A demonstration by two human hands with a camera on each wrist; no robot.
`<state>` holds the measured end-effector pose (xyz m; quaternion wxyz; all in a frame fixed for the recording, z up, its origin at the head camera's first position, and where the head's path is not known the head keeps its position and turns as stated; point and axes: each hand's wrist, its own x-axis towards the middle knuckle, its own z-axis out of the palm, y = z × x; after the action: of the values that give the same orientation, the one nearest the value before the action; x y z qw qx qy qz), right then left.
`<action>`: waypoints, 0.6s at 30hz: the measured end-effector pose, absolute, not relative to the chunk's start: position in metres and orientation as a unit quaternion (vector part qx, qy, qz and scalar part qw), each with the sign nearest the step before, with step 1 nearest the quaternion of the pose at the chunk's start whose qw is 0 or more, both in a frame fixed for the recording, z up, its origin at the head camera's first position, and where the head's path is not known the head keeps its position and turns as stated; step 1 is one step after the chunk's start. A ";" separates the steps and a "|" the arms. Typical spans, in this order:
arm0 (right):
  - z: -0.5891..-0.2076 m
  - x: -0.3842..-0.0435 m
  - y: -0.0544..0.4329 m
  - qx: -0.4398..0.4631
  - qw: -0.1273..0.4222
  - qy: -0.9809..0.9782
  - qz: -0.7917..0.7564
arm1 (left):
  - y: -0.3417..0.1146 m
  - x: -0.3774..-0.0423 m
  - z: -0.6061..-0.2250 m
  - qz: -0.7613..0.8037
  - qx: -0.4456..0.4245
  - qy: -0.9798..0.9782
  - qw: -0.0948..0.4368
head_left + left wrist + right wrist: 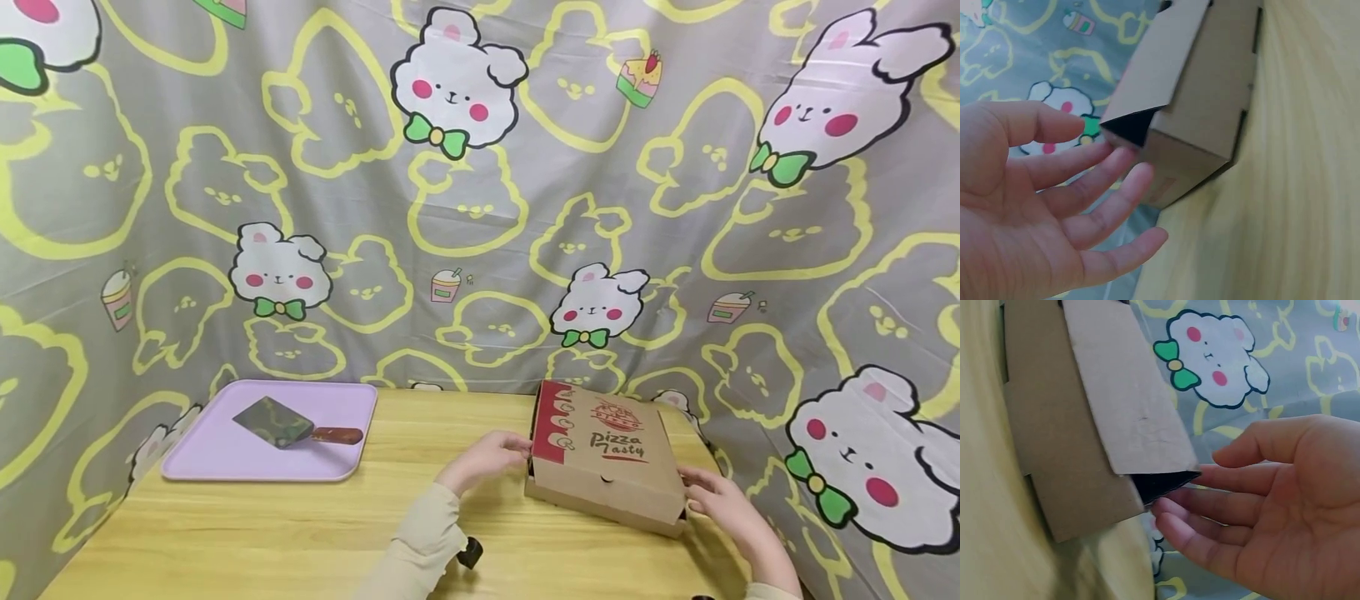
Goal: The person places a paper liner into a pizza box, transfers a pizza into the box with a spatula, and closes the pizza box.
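A cardboard pizza box [611,442] with a red strip and printed lettering lies on the right half of the table, its lid slightly raised at the near corners. At the box's left side, my left hand [489,458] has its fingertips right at the lid's edge. In the left wrist view its fingers [1094,206] are spread and loosely bent. Across the box, my right hand [720,500] reaches the right side near the front corner. The right wrist view shows relaxed fingers [1210,500] by the dark gap under the lid [1132,394].
A lilac tray [202,446] stands at the table's left, with a cleaver [273,421] lying on it, its brown handle [337,435] pointing right. Behind the wooden table [300,533] hangs a grey curtain [480,200] with a bunny print.
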<state>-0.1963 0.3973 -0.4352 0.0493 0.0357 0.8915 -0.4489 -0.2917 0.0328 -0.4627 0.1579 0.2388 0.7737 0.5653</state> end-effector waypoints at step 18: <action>-0.425 -0.187 0.399 0.060 0.079 0.920 -0.379 | 0.039 -0.286 -0.466 0.450 0.259 0.852 0.068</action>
<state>-0.1870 0.3994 -0.4249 0.0788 0.0604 0.9199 -0.3793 -0.2859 0.0390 -0.4660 0.0676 0.2593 0.8517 0.4503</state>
